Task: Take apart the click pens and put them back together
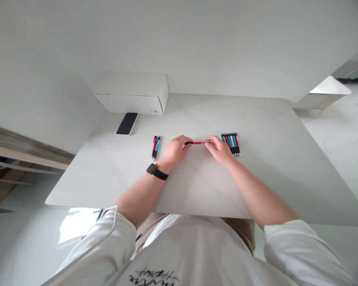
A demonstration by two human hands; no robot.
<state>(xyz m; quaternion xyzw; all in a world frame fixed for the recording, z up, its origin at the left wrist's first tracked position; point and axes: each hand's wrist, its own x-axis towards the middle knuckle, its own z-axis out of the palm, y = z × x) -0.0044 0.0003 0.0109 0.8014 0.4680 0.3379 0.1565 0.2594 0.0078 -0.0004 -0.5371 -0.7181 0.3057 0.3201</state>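
Note:
A red pen [199, 143] with dark ends lies level between my hands, held at both ends. My left hand [176, 150], with a black watch on its wrist, pinches the pen's black left end. At the other end, the fingers of my right hand [219, 149] close on the pen's tip. Beside my right hand, several pens [232, 143] in red, teal and white lie in a tight row, partly covered by the hand. To the left of my left hand, a red pen [154, 147] and a teal pen [157, 147] lie side by side.
A white box [131, 103] stands at the back left of the pale table [271, 167], against the wall. In front of it lies a phone [127, 124] with a dark screen. Wooden shelving [24, 155] is beyond the table's left edge.

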